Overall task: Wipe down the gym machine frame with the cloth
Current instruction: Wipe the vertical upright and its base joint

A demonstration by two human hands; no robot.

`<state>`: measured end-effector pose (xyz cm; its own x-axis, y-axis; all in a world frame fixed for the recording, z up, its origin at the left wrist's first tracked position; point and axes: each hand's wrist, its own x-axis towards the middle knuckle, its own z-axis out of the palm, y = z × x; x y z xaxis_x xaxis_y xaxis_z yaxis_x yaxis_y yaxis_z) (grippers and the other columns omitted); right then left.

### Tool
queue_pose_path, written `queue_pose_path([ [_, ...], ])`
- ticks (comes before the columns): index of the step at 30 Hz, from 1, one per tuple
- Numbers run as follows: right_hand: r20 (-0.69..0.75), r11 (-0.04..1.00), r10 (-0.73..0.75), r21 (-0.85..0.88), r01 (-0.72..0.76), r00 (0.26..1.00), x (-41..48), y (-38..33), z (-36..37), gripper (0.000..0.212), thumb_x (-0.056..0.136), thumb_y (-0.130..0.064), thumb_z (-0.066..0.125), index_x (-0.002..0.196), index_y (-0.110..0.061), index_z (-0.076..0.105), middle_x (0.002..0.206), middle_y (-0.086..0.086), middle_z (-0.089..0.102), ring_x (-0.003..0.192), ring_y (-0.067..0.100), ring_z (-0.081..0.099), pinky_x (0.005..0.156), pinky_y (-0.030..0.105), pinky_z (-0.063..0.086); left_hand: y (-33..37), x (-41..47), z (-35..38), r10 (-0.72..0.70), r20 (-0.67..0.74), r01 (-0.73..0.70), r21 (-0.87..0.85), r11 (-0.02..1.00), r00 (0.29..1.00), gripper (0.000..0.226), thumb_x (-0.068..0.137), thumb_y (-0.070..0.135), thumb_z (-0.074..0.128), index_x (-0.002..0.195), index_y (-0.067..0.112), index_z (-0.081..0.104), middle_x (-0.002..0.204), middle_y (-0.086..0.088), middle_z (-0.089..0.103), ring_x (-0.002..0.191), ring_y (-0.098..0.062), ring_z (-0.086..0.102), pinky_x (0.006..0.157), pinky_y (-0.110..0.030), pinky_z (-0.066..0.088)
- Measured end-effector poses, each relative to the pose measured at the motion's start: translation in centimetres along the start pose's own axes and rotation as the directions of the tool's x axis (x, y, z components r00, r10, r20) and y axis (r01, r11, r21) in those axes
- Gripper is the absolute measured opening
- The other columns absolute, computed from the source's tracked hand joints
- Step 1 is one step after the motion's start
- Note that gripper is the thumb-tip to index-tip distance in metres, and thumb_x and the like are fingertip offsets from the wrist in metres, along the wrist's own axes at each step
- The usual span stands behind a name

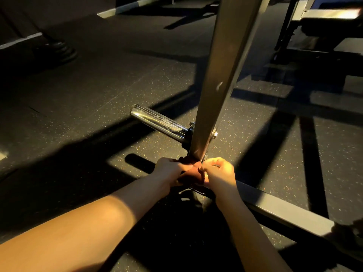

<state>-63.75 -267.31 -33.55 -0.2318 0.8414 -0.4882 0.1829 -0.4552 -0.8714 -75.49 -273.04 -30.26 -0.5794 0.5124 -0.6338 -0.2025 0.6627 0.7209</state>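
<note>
A tall grey metal upright (222, 75) of the gym machine frame leans up from the floor in the middle of the view. At its foot a dark reddish cloth (190, 174) is bunched between both hands. My left hand (169, 170) grips the cloth from the left, fingers curled. My right hand (218, 171) pinches the cloth from the right, just below the upright's lower end. Most of the cloth is hidden by the hands and shadow. A grey base bar (284, 209) of the frame runs from the hands toward the lower right.
A chrome weight peg (157, 122) sticks out to the left from the upright, just above my hands. The floor is dark speckled rubber (98, 91). A bench and more machine parts (318, 36) stand at the upper right. Stacked weight plates (59, 52) lie at the far left.
</note>
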Motion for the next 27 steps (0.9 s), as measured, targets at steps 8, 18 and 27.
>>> queue_pose_path([
  [8,0.055,0.606,-0.723,-0.427,0.671,0.688,-0.9,-1.8,-2.6,0.082,0.088,-0.040,0.076,0.156,-0.017,0.036,0.156,0.001,0.044,0.144,0.013,0.039,0.117,0.033,0.035,1.0,-1.4,0.8,0.024,-0.048,-0.034,-0.206,0.978,0.999,0.027,0.095,0.001,0.061,0.120,0.008,0.066,0.104,-0.020,0.072,0.083,-0.031,0.075,0.049,-0.030,0.056],
  [18,0.107,0.708,-0.676,-0.177,0.683,0.729,-1.2,-4.0,-3.7,0.062,0.101,-0.018,0.061,0.153,-0.038,0.031,0.157,-0.013,0.041,0.142,0.007,0.044,0.118,0.046,0.040,1.2,-2.5,1.6,0.078,-0.171,-0.113,-0.205,0.972,0.982,0.034,0.089,-0.003,0.062,0.120,0.009,0.069,0.105,-0.018,0.070,0.090,-0.037,0.072,0.071,-0.050,0.064],
  [27,0.121,0.742,-0.641,-0.155,0.653,0.758,-1.8,-3.9,-2.7,0.063,0.101,-0.016,0.060,0.157,-0.027,0.032,0.159,-0.011,0.040,0.146,0.005,0.037,0.123,0.040,0.033,1.3,-2.9,1.1,0.169,-0.194,-0.195,-0.125,0.973,0.966,0.018,0.089,-0.003,0.066,0.102,0.011,0.069,0.093,-0.008,0.068,0.091,-0.028,0.070,0.080,-0.047,0.062],
])
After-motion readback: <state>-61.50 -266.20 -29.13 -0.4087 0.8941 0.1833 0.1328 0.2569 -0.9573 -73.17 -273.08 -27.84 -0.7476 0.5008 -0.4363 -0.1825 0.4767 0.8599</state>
